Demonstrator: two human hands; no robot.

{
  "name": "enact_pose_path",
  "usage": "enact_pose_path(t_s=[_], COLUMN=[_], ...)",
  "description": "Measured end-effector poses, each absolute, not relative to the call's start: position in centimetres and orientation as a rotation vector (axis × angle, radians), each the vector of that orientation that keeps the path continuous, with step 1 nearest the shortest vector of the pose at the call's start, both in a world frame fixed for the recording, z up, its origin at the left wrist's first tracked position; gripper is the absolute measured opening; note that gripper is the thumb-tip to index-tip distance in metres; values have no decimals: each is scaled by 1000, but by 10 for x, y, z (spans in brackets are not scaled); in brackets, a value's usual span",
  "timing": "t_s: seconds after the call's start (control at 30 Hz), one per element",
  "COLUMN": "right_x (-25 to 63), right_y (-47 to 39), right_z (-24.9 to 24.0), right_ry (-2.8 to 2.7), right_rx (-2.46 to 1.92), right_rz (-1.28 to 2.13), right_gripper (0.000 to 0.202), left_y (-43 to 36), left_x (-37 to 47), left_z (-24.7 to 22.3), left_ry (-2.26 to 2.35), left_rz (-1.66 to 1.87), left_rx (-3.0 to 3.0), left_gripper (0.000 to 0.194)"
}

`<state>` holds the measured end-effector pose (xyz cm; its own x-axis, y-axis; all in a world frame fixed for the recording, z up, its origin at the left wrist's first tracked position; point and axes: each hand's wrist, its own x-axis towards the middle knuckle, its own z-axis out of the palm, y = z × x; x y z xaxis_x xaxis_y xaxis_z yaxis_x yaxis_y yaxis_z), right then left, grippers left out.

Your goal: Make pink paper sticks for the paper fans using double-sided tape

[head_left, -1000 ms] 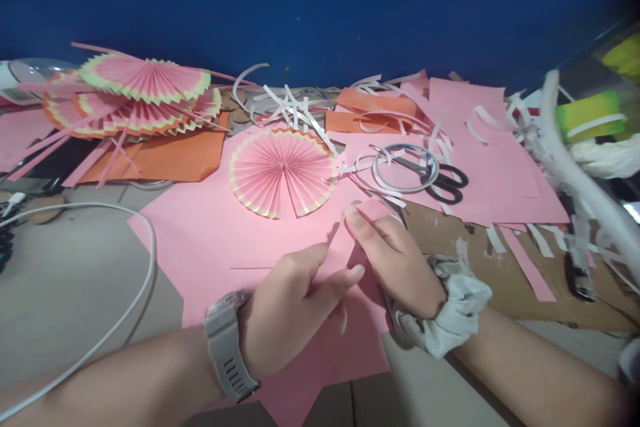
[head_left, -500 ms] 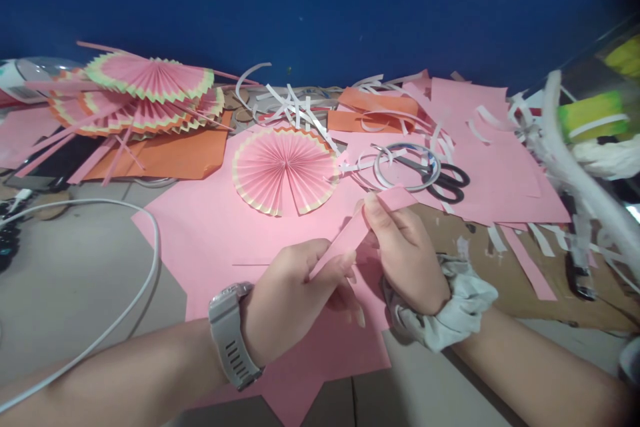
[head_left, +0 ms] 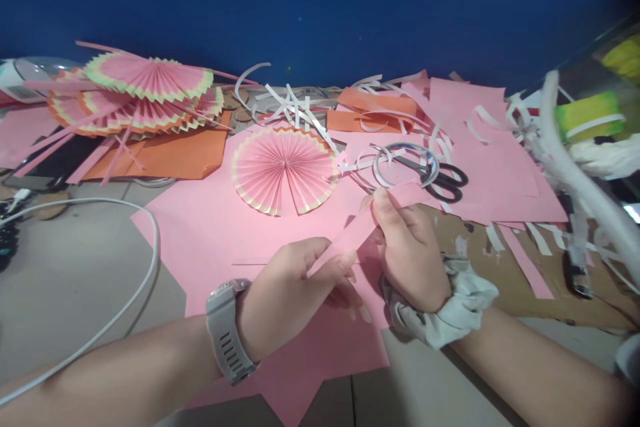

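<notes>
A narrow pink paper strip [head_left: 353, 235] runs slantwise between my two hands. My left hand [head_left: 295, 293], with a grey watch at the wrist, pinches its lower end between thumb and fingers. My right hand [head_left: 407, 243], a pale scrunchie round the wrist, grips the strip further up, thumb on top; the strip's far end sticks out beyond it. Under both hands lies a large pink paper sheet [head_left: 200, 240] with pointed edges. A pleated pink paper fan [head_left: 285, 170] with a pale yellow rim rests on this sheet, opened to a near-full circle with a gap at the front.
Scissors [head_left: 447, 180] with black handles and a tape roll [head_left: 385, 180] lie just beyond my right hand. Several pleated fans [head_left: 150, 83] are stacked at the left over orange paper [head_left: 170, 157]. A white cable [head_left: 155, 247] loops at left. A cutter [head_left: 577, 273] lies at right on cardboard [head_left: 480, 273].
My right hand has slid slightly up and to the right along the pink strip, so more of it shows between the hands. My left hand has barely moved.
</notes>
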<state>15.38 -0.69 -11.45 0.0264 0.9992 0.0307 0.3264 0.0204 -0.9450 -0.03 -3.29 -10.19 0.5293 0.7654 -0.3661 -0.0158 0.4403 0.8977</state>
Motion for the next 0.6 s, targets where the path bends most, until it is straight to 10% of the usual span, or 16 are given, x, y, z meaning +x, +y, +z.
enact_pose_path(t_s=[0.6], right_x=[156], right_y=[-7], right_z=[-116], right_ry=[-1357], right_rx=[-1402], right_rz=[1011], right_gripper=[42], left_y=[-35], left_x=[1], left_z=[-102], left_ry=[957], left_rz=[599], left_rx=[999], left_gripper=[32])
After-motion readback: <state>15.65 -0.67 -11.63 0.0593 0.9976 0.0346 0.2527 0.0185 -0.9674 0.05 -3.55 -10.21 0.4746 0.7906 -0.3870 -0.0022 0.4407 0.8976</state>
